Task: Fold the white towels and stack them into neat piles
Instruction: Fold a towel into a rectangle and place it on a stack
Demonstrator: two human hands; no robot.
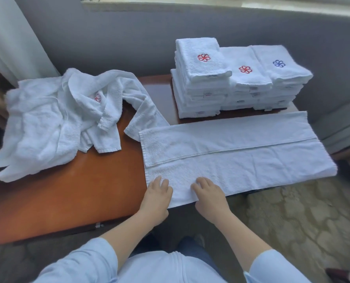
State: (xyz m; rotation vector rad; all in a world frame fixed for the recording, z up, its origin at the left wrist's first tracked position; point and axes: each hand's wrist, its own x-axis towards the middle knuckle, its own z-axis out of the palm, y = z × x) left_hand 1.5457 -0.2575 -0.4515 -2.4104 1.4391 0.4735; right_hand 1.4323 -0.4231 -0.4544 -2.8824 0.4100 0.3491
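- The long towel [241, 160] is laid flat across the near right part of the desk [67, 197]. It is already doubled lengthwise, and a hem is seen running along its middle.
- Its long axis is set left to right, roughly along the desk's near edge.
- The left grip [158, 193] is laid on the towel's near left corner, with the fingers straight and flat on the cloth and nothing clasped.
- The right grip [207, 194] is placed just beside it, further along the near edge. Its fingers are bent with the tips pressed on the cloth, and no cloth is seen pinched, so it is judged apart as well.
- Both grips are thus gathered at the left end, and nearly the whole length is stretched away to their right. The far end is well apart from both, and the right grip is the nearer to it.
- A crosswise fold is judged to be called for next, so one end has to be carried along that axis onto the other.
- Whether the right end is carried by the desk or hangs past its right edge cannot be told.
- A heap of unfolded towels [53, 123] is piled at the far left corner, and one strip of it is draped against the long towel's far left corner.
- Three folded piles [241, 82] are ranged at the far right edge, just behind the long towel.
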